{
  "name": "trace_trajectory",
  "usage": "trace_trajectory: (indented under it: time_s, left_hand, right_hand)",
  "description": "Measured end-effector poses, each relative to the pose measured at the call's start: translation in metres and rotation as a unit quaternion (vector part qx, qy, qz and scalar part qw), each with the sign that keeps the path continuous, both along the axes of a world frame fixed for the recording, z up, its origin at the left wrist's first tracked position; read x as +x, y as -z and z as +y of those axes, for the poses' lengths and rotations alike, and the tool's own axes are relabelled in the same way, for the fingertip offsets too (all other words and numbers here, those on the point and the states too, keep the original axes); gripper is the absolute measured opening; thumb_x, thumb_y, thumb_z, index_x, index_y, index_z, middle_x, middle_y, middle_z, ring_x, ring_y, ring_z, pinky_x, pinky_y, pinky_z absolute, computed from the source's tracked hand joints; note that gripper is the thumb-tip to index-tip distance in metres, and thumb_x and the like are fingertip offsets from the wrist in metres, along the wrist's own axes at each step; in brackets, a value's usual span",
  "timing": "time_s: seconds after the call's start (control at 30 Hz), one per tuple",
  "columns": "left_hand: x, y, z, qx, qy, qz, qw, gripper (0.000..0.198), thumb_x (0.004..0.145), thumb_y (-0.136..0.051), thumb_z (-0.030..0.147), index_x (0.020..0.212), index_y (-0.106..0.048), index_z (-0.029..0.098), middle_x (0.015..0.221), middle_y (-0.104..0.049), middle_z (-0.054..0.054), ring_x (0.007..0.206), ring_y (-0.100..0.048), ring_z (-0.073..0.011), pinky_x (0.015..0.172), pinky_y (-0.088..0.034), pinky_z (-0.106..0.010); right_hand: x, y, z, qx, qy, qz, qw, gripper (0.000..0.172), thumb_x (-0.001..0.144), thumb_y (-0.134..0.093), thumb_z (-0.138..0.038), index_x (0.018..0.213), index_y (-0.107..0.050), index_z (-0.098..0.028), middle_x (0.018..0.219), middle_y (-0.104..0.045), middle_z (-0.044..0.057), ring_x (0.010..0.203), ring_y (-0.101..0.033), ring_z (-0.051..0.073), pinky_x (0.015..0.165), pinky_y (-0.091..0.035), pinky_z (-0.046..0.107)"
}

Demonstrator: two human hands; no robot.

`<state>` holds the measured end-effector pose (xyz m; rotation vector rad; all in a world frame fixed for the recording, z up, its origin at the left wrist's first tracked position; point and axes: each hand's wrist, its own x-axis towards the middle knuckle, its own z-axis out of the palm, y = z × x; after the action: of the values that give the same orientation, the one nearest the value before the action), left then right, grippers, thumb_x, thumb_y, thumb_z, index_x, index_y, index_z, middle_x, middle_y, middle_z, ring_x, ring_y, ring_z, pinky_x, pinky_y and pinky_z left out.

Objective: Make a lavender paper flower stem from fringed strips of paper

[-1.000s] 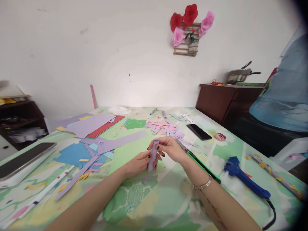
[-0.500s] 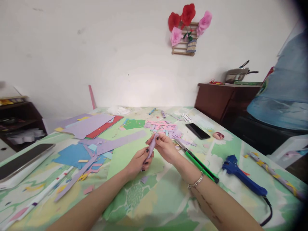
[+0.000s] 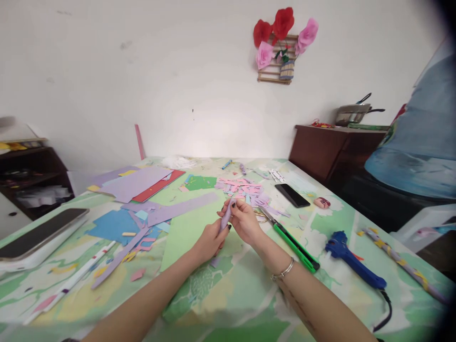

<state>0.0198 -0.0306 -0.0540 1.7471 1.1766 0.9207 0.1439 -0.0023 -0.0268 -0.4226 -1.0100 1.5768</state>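
Largest of all, we have the table under its green, cream and yellow floral cloth (image 3: 256,299). On it we find a broad, pale green paper sheet (image 3: 188,232), partly covered by a long, flat lilac paper strip (image 3: 192,207). Off to the right, we see a slim lilac rod dotted with yellow paper bits (image 3: 399,259), which we judge complete, then a blue plastic glue gun (image 3: 356,265) and a green-bodied cutter with a metal blade (image 3: 295,247).

Next come the hands, above the sheet's near right part. We see the left hand (image 3: 210,241) gripping the lower part of a slender, rolled lilac paper tube (image 3: 226,218), its thumb laid along it; its other fingers are partly hidden. The right hand (image 3: 246,222) pinches the upper end between thumb and fingertips.

As far as we can judge, the rolling is well along: the tube has its shape. Whether its edge is fastened, we cannot tell; the flat strip remains unrolled. Smallest, we note pink paper snippets (image 3: 242,187) heaped beyond the hands.
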Motion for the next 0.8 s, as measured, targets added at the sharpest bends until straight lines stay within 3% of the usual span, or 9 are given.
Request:
trace_trajectory:
  time_s: [0.3,0.4,0.57,0.8]
  left_hand:
    - [0.004,0.003,-0.006,0.060,-0.029,0.032,0.997,0.018,0.082,-0.042,0.030,0.066,-0.037,0.022,0.045,-0.047,0.006,0.038,-0.043,-0.0107,0.044,-0.033,-0.022]
    - [0.006,0.004,-0.011,0.081,-0.052,0.072,0.993,0.011,0.082,-0.043,0.029,0.076,-0.044,0.020,0.054,-0.052,0.004,0.047,-0.048,-0.0133,0.050,-0.035,-0.024]
    - [0.005,0.005,-0.021,0.179,-0.074,0.150,0.969,0.017,0.083,-0.047,0.031,0.092,-0.053,0.018,0.079,-0.061,-0.004,0.070,-0.055,-0.0180,0.067,-0.040,-0.029]
    - [0.007,0.010,-0.031,0.323,-0.067,0.151,0.932,0.025,0.086,-0.047,0.029,0.107,-0.052,0.017,0.085,-0.062,-0.006,0.072,-0.056,-0.0158,0.069,-0.043,-0.027]
  right_hand:
    - [-0.008,0.006,-0.007,-0.032,0.007,0.028,0.999,0.023,0.078,-0.058,-0.039,0.074,-0.046,-0.020,0.064,-0.045,-0.003,0.056,-0.046,0.011,0.058,-0.044,0.027]
    - [-0.003,0.007,-0.006,-0.035,0.023,0.041,0.998,0.024,0.080,-0.056,-0.039,0.073,-0.043,-0.021,0.060,-0.034,-0.005,0.052,-0.038,0.010,0.059,-0.042,0.026]
    - [0.012,0.011,0.001,-0.028,0.070,0.078,0.994,0.026,0.085,-0.048,-0.042,0.070,-0.042,-0.022,0.059,-0.025,-0.005,0.049,-0.029,0.010,0.058,-0.040,0.027]
    - [0.019,0.010,0.001,-0.039,0.074,0.147,0.986,0.032,0.090,-0.038,-0.039,0.065,-0.040,-0.021,0.056,-0.018,-0.006,0.044,-0.021,0.010,0.047,-0.033,0.024]
